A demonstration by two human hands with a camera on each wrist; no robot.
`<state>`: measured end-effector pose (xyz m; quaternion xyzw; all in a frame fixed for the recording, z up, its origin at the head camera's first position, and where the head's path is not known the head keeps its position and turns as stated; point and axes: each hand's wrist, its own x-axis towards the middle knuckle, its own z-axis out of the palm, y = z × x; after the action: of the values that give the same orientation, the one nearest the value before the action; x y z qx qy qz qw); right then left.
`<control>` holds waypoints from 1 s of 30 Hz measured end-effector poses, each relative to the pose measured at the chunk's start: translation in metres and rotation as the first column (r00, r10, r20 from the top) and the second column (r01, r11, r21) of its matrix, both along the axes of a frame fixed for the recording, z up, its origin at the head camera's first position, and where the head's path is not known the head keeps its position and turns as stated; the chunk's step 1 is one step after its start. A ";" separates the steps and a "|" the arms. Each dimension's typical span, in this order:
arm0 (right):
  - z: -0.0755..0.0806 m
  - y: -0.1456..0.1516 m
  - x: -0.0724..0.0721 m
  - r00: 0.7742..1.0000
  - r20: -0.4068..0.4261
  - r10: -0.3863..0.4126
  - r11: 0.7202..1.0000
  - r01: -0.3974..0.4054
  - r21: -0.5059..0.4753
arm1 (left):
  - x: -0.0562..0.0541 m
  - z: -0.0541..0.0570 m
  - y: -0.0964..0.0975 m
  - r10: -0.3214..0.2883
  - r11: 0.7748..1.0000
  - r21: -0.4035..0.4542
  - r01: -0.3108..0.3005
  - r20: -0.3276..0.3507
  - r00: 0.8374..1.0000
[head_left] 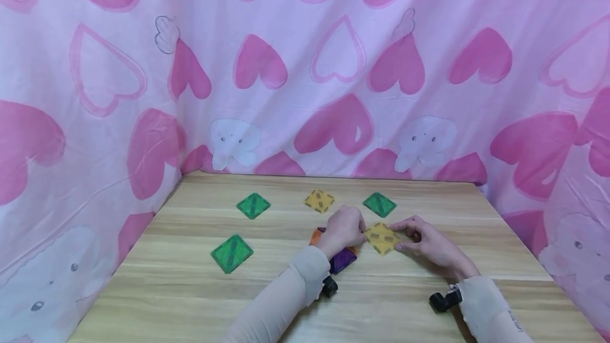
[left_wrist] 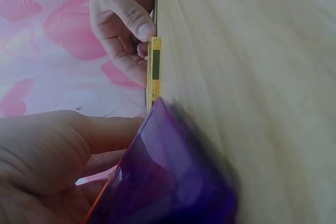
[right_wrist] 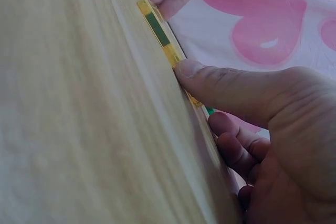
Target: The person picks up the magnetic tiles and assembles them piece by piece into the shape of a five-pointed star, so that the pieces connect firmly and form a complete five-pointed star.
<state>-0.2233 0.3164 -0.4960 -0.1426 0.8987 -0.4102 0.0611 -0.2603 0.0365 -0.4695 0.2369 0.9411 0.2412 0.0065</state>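
Note:
A yellow translucent square tile (head_left: 382, 238) lies flat between the two hands. My right hand (head_left: 431, 242) grips its right side, the thumb (right_wrist: 191, 72) on the near edge and the index finger reaching to the far edge. At the left corner, the thumb and finger of my left hand (head_left: 342, 231) pinch the same tile. Under the left hand sit a purple tile (head_left: 343, 261) and an orange tile (head_left: 315, 236), partly covered by it. In the left wrist view, the purple tile (left_wrist: 168, 177) stands slanted in front of the left fingers.
Along the back of the wooden table (head_left: 167, 290) lie a green tile (head_left: 253, 206), another yellow tile (head_left: 320, 201) and a second green tile (head_left: 379, 204). A third green tile (head_left: 232, 253) rests left of the hands. A pink heart-print curtain (head_left: 286, 110) surrounds the table.

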 end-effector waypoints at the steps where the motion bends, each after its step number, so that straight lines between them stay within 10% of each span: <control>1: 0.000 0.000 0.000 1.000 0.007 0.003 1.000 -0.003 -0.011 | 0.001 0.000 0.000 0.004 1.000 -0.002 -0.004 -0.005 1.000; 9: 0.004 -0.005 0.000 0.996 0.058 0.061 0.982 -0.049 -0.185 | -0.007 -0.006 0.003 0.039 0.999 -0.037 -0.038 0.007 0.999; 17: 0.002 -0.007 0.001 0.989 0.124 0.074 0.954 -0.035 -0.298 | -0.037 -0.050 0.008 0.000 1.000 -0.007 0.000 -0.002 1.000; 24: -0.001 -0.006 -0.002 0.978 0.206 0.021 0.940 0.051 -0.339 | -0.007 0.003 -0.005 -0.037 0.993 0.117 0.025 0.104 0.994; 30: 0.000 -0.008 -0.002 0.978 0.207 -0.003 0.944 0.071 -0.321 | 0.002 0.022 -0.009 -0.051 0.983 0.183 0.031 0.106 0.993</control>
<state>-0.2253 0.3085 -0.4958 -0.0909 0.8098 -0.5669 0.1207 -0.2583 0.0276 -0.4476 0.2419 0.9084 0.3383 0.0420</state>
